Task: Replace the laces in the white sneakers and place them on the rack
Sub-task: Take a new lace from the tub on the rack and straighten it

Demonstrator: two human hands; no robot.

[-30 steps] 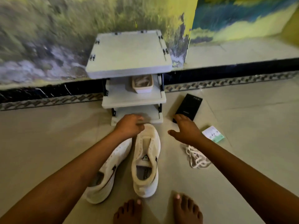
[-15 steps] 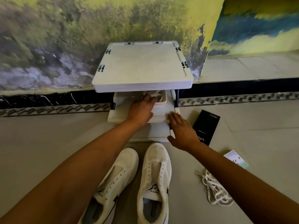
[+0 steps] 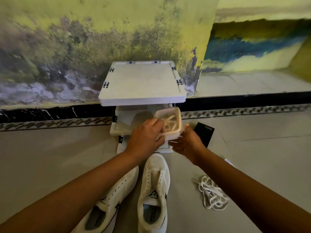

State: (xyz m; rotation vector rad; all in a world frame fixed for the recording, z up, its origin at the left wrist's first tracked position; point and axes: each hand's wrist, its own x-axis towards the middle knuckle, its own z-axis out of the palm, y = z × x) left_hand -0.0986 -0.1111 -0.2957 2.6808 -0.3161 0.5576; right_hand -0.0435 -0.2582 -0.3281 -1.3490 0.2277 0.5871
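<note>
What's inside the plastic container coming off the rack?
Pale shoelaces lie coiled inside the plastic container. The left hand covers its near-left corner, so the full contents and the laces' count can't be seen.

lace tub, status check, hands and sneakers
Left hand grips tub near edge, right hand open under it. Sneakers unlaced on floor. Nothing blocking.
</note>
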